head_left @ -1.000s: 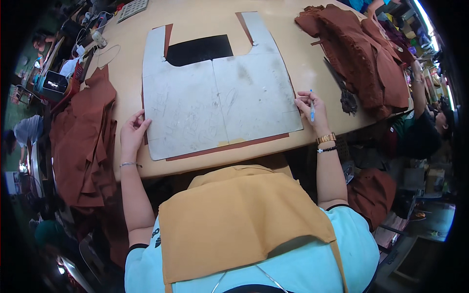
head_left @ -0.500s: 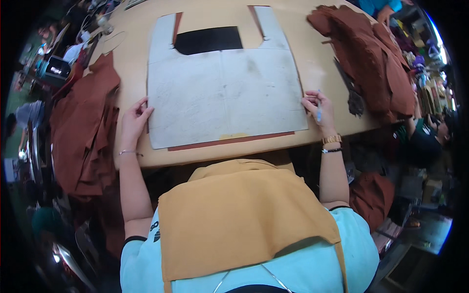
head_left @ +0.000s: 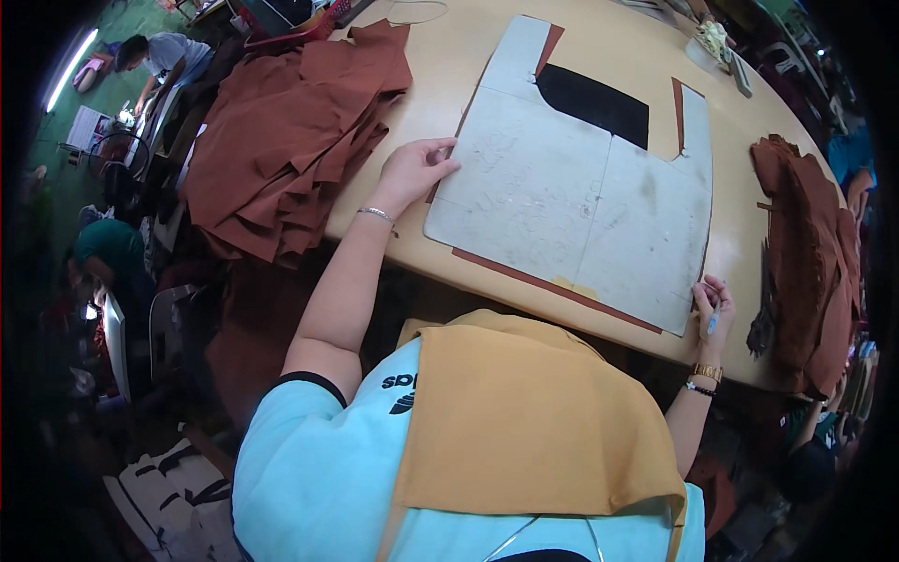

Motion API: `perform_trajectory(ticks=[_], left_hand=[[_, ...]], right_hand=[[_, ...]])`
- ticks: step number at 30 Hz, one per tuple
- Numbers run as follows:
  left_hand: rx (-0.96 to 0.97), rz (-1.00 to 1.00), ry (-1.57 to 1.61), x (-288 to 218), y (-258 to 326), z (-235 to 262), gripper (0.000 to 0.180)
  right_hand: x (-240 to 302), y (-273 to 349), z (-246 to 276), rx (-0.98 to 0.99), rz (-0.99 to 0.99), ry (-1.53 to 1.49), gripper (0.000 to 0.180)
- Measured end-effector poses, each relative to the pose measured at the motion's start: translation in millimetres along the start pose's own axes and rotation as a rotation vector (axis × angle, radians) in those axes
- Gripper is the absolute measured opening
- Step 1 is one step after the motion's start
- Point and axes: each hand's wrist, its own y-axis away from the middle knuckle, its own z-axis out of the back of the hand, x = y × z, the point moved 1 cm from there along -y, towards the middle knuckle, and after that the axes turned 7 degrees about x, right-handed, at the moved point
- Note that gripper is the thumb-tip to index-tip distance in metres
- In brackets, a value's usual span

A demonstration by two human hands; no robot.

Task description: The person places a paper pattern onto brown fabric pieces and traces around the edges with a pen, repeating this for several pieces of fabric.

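We see the scene lit evenly from above, bright on the tan table [head_left: 646,56] and the grey pattern board [head_left: 581,197], with a pale sheen across the table's far edge. A fluorescent tube [head_left: 80,58] glows at the upper left. Soft, short shadows sit under the left hand [head_left: 412,173] and along the table's near edge, where the space below falls dim. The fisheye bends the table's straight edges into curves, and a black ring closes off every corner. The centre looks fairly sharp; towards the rim, detail smears and the brown cloth pile [head_left: 281,140] at the table's left edge loses texture.
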Motion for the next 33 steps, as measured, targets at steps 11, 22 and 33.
perform_trajectory(ticks=[11, 22, 33], left_hand=[[-0.004, -0.078, -0.034, -0.6, 3.5, 1.4, 0.049], [0.055, -0.441, -0.424, -107.9, -61.7, -60.3, 0.052], [0.333, -0.501, -0.729, -157.1, -121.0, -111.1, 0.059]], right_hand=[[2.2, 3.4, -3.1, 0.002, 0.046, -0.019, 0.031], [66.7, -20.7, -43.6, -0.064, 0.129, -0.509, 0.028], [109.8, -73.5, -137.2, 0.086, 0.243, -0.281, 0.021]])
